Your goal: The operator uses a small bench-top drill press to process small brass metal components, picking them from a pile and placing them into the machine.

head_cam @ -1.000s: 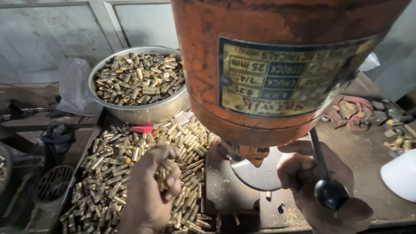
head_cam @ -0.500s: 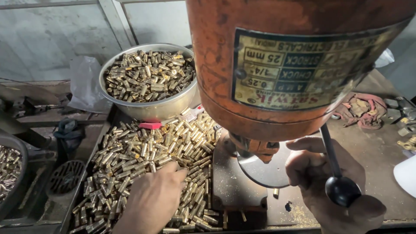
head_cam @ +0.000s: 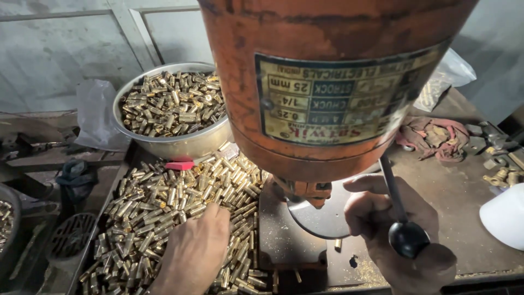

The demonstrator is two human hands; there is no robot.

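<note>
My left hand [head_cam: 194, 251] lies palm down on a heap of small brass cylinders [head_cam: 164, 202] in a flat tray, with its fingertips pressed in among them. My right hand [head_cam: 382, 224] rests on the dark machine base beside the round drill table [head_cam: 322, 218], its fingers curled close to the chuck [head_cam: 305, 191]. What those fingers hold is hidden. A feed lever with a black ball knob [head_cam: 408, 239] hangs over that hand. The orange drill press head [head_cam: 327, 82] fills the top of the view.
A steel bowl [head_cam: 169, 145] full of brass pieces stands behind the tray, with a small red object [head_cam: 180, 165] in front of it. A reddish rag [head_cam: 434, 136] and loose brass fittings [head_cam: 499, 177] lie at the right. A white rounded object [head_cam: 505, 216] sits at the right edge.
My left hand was raised with brass pieces in its fingers. It has come down flat onto the heap. My right hand has stayed by the drill table.
</note>
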